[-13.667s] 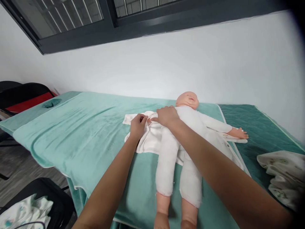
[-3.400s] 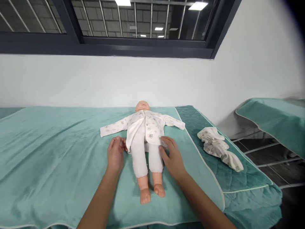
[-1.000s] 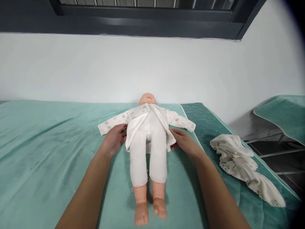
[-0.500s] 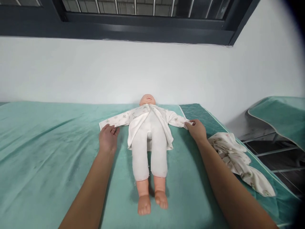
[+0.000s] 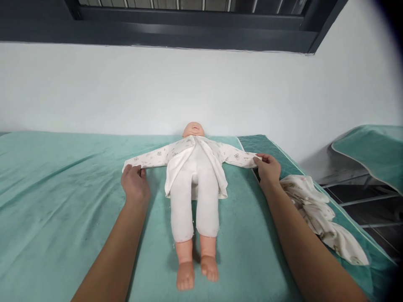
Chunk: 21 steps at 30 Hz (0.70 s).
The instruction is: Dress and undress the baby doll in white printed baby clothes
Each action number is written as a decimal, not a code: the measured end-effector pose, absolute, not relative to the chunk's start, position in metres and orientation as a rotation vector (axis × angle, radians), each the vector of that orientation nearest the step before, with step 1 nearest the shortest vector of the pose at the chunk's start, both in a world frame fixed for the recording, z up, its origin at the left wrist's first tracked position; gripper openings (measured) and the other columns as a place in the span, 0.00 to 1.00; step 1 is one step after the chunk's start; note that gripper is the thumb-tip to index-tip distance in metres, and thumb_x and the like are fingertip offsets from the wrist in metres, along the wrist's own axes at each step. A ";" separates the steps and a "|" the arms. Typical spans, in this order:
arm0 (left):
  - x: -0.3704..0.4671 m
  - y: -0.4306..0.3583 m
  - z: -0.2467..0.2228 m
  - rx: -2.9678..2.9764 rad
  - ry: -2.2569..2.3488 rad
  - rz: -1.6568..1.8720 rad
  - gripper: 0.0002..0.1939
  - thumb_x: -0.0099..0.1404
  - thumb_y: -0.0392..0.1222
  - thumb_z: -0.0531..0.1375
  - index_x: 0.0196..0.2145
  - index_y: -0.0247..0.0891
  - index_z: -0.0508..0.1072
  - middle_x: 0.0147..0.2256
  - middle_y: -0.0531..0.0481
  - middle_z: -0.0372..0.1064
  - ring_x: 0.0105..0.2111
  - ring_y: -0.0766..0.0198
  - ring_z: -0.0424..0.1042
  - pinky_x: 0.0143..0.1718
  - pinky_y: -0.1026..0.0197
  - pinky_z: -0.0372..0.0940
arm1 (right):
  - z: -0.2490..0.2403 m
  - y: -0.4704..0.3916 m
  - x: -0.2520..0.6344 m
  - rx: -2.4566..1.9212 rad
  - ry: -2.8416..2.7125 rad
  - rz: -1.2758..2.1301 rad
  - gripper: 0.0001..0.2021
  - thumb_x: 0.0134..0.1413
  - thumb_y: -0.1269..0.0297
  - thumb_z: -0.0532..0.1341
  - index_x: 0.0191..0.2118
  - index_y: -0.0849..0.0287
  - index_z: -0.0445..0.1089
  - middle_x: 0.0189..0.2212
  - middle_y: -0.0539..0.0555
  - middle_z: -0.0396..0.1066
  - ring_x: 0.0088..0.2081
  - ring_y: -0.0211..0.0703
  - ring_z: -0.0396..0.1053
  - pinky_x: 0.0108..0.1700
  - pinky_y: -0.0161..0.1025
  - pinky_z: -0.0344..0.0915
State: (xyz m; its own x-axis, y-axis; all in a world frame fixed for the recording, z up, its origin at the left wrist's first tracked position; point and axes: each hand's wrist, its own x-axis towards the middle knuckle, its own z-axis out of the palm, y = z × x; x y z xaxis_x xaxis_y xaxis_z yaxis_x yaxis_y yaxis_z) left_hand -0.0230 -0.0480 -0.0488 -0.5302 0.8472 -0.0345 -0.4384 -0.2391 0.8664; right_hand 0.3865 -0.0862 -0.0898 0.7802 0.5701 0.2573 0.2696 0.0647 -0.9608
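Observation:
A baby doll (image 5: 183, 209) lies on its back on the green sheet, its head toward the wall and its bare feet toward me. It wears a white baby shirt (image 5: 179, 151) with small printed figures, open down the front over a white cloth body. Both sleeves stretch out sideways. My left hand (image 5: 136, 184) is closed on the cuff end of the sleeve at the left. On the other side, my right hand (image 5: 268, 168) pinches the end of the opposite sleeve between thumb and fingers. The doll's own hands are hidden inside the sleeves.
A crumpled white printed garment (image 5: 317, 212) lies at the right on a darker green quilted pad (image 5: 256, 144). Behind the doll rises a white wall (image 5: 157, 88) below a dark window frame (image 5: 189, 31). Metal bars and a green cover (image 5: 374, 151) are beyond the bed edge.
My hands have moved farther apart, drawing both sleeves out longer and straighter. My left fingers have curled in more on the cuff. The view has tilted slightly.

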 end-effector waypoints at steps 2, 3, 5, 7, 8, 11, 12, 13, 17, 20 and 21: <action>-0.023 -0.047 -0.050 0.520 1.076 1.933 0.12 0.50 0.29 0.57 0.25 0.39 0.55 0.30 0.56 0.54 0.34 0.71 0.63 0.41 0.67 0.63 | -0.091 -0.086 0.387 -1.480 -0.672 0.272 0.19 0.36 0.62 0.62 0.38 0.63 0.74 0.30 0.52 0.71 0.32 0.41 0.67 0.36 0.40 0.66; -0.024 -0.046 -0.051 0.520 1.066 1.944 0.12 0.49 0.28 0.58 0.25 0.39 0.56 0.30 0.56 0.55 0.33 0.71 0.63 0.41 0.67 0.63 | -0.092 -0.085 0.388 -1.460 -0.663 0.280 0.19 0.35 0.63 0.62 0.39 0.63 0.74 0.31 0.53 0.72 0.33 0.43 0.68 0.37 0.41 0.67; -0.026 -0.044 -0.052 0.517 1.072 1.983 0.11 0.49 0.29 0.58 0.26 0.39 0.57 0.30 0.56 0.56 0.34 0.71 0.63 0.41 0.67 0.63 | -0.094 -0.084 0.388 -1.418 -0.661 0.300 0.20 0.35 0.64 0.61 0.40 0.62 0.73 0.34 0.55 0.74 0.36 0.44 0.70 0.40 0.43 0.68; -0.028 -0.043 -0.053 0.518 1.091 2.014 0.10 0.49 0.30 0.58 0.27 0.39 0.60 0.31 0.56 0.58 0.35 0.71 0.65 0.41 0.67 0.63 | -0.095 -0.083 0.388 -1.377 -0.677 0.322 0.22 0.34 0.66 0.59 0.42 0.62 0.72 0.38 0.57 0.75 0.38 0.45 0.72 0.43 0.43 0.68; -0.028 -0.043 -0.054 0.523 1.096 2.017 0.09 0.49 0.31 0.58 0.28 0.40 0.61 0.31 0.56 0.59 0.35 0.70 0.65 0.42 0.66 0.64 | -0.096 -0.083 0.388 -1.361 -0.687 0.333 0.23 0.33 0.67 0.58 0.43 0.62 0.72 0.39 0.57 0.75 0.39 0.45 0.73 0.44 0.43 0.68; -0.029 -0.043 -0.053 0.532 1.101 1.996 0.10 0.49 0.31 0.57 0.28 0.40 0.60 0.31 0.55 0.60 0.36 0.69 0.66 0.42 0.65 0.64 | -0.097 -0.081 0.387 -1.349 -0.755 0.365 0.30 0.34 0.67 0.56 0.50 0.62 0.69 0.42 0.58 0.76 0.40 0.46 0.73 0.45 0.44 0.68; -0.028 -0.044 -0.053 0.529 1.101 1.989 0.10 0.49 0.31 0.57 0.28 0.40 0.60 0.32 0.55 0.60 0.37 0.69 0.66 0.43 0.65 0.64 | -0.098 -0.081 0.387 -1.354 -0.786 0.367 0.32 0.35 0.67 0.55 0.53 0.61 0.67 0.42 0.58 0.75 0.41 0.46 0.73 0.45 0.44 0.68; -0.028 -0.045 -0.053 0.520 1.102 1.986 0.10 0.49 0.30 0.57 0.28 0.40 0.60 0.33 0.55 0.61 0.38 0.68 0.66 0.44 0.65 0.64 | -0.098 -0.081 0.387 -1.358 -0.814 0.362 0.34 0.36 0.67 0.55 0.56 0.61 0.65 0.43 0.58 0.75 0.42 0.46 0.73 0.45 0.44 0.68; -0.026 -0.047 -0.051 0.490 1.115 1.969 0.11 0.49 0.30 0.58 0.29 0.41 0.61 0.39 0.53 0.64 0.44 0.67 0.67 0.47 0.65 0.64 | -0.100 -0.081 0.389 -1.409 -0.834 0.344 0.37 0.38 0.66 0.56 0.61 0.57 0.61 0.41 0.54 0.73 0.39 0.44 0.71 0.43 0.41 0.66; -0.027 -0.048 -0.051 0.494 1.137 1.949 0.10 0.51 0.30 0.58 0.29 0.41 0.60 0.42 0.51 0.65 0.47 0.65 0.66 0.48 0.65 0.65 | -0.101 -0.081 0.390 -1.571 -0.824 0.304 0.34 0.41 0.63 0.57 0.60 0.56 0.62 0.36 0.52 0.70 0.34 0.43 0.68 0.40 0.42 0.66; -0.028 -0.047 -0.052 0.498 1.153 1.945 0.10 0.51 0.31 0.58 0.29 0.41 0.61 0.43 0.51 0.65 0.49 0.64 0.66 0.49 0.64 0.65 | -0.101 -0.081 0.391 -1.624 -0.855 0.256 0.32 0.43 0.62 0.57 0.59 0.56 0.63 0.38 0.53 0.69 0.35 0.44 0.67 0.42 0.43 0.66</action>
